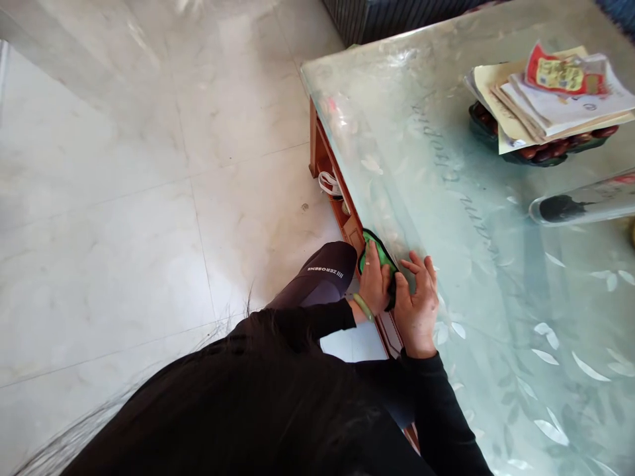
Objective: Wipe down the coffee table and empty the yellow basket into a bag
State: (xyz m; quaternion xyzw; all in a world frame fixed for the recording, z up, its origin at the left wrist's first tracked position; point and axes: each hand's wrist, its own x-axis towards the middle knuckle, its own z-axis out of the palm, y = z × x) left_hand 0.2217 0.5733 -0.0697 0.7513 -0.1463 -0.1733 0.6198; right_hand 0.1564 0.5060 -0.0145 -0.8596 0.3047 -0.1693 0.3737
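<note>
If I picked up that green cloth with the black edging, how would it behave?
The green cloth would probably flop, since it looks like thin fabric with a curving outline. It is likely light too, looking small under the left hand.

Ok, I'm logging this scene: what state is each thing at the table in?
Green cloth: at the edge of the table, partly under the left hand.
Dark tray: holding reddish-brown items, partly covered.
Papers: piled on the tray.
Red packet: lying on the papers.
Clear container: dark at one end; upright or lying, unclear.
</note>
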